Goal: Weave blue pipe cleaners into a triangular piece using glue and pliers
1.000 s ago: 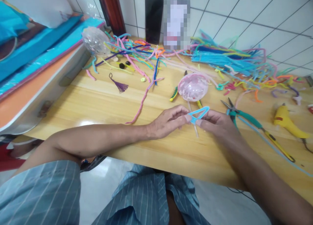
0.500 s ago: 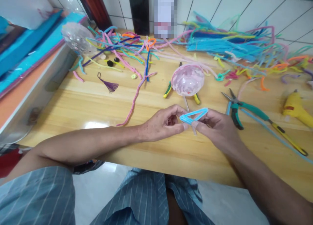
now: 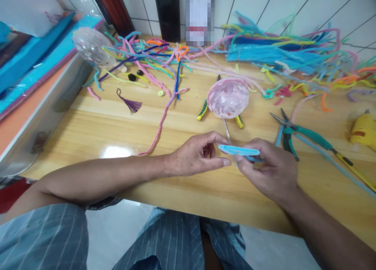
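Observation:
A light-blue pipe cleaner bent into a flat loop is pinched between the thumb and fingers of my right hand. It is seen nearly edge-on, pointing left. My left hand is open at its left end, thumb and forefinger apart; whether the forefinger touches the loop I cannot tell. Behind my hands a clear pinkish bowl-shaped piece rests over yellow-and-green handled pliers. A thin clear stick lies below it, partly hidden by my hands.
To the right lie teal-handled pliers, a yellow cutter and a yellow glue gun. Bundled pipe cleaners line the wall. A pink twisted strand, purple tassel and clear plastic dome are on the left.
My right hand has shifted slightly right and down, turning the blue loop from a visible triangle to nearly edge-on. My left thumb and forefinger have parted from it.

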`<state>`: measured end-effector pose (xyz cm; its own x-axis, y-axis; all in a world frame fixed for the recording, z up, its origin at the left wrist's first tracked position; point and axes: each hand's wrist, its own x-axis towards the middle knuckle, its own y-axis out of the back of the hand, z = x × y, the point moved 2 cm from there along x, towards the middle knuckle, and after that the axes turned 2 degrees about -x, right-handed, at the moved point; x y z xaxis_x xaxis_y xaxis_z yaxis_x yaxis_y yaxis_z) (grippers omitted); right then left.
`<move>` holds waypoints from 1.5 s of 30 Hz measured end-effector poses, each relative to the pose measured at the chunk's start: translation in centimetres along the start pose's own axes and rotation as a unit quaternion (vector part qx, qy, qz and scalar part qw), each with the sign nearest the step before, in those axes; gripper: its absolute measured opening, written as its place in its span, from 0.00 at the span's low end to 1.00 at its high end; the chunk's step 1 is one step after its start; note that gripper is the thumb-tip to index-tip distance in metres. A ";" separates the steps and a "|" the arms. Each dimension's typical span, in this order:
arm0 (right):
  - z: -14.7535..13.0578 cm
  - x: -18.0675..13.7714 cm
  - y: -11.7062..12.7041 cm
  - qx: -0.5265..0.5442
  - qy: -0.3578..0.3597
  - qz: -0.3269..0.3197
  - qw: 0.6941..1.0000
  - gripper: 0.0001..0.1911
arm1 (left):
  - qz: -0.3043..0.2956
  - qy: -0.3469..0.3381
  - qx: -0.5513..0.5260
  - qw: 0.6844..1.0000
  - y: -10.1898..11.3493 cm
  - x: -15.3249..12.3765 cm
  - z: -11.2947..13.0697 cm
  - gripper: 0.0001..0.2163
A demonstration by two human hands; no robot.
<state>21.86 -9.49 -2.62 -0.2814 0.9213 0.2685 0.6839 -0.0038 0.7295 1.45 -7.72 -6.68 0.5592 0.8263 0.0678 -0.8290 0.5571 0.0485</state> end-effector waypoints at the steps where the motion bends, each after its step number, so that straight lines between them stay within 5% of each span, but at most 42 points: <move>1: -0.1 -0.1 0.1 -0.008 0.007 0.002 1.000 0.04 | 0.002 0.000 0.003 1.000 0.0 -0.1 0.1 0.19; 9: -0.1 -0.1 0.1 -0.033 0.057 -0.004 0.998 0.05 | 0.028 -0.113 0.030 0.993 0.5 -0.5 0.6 0.15; 16: -0.2 -0.1 0.1 -0.050 0.083 -0.007 0.995 0.06 | 0.015 -0.127 0.054 0.990 0.5 -0.3 0.4 0.09; 34: 0.1 0.2 -0.3 -0.005 0.030 -0.005 1.000 0.03 | 0.025 -0.128 0.044 0.990 0.4 -0.1 0.0 0.09; 45: 0.5 0.2 -0.4 0.029 -0.003 -0.006 1.000 0.03 | 0.018 -0.021 -0.053 0.998 0.0 -0.5 -0.4 0.18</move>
<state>21.82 -9.09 -3.13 -0.2853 0.9234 0.2567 0.7184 0.0287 0.6951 1.19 -8.05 -7.16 0.5275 0.8426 0.1086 -0.8426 0.5352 -0.0597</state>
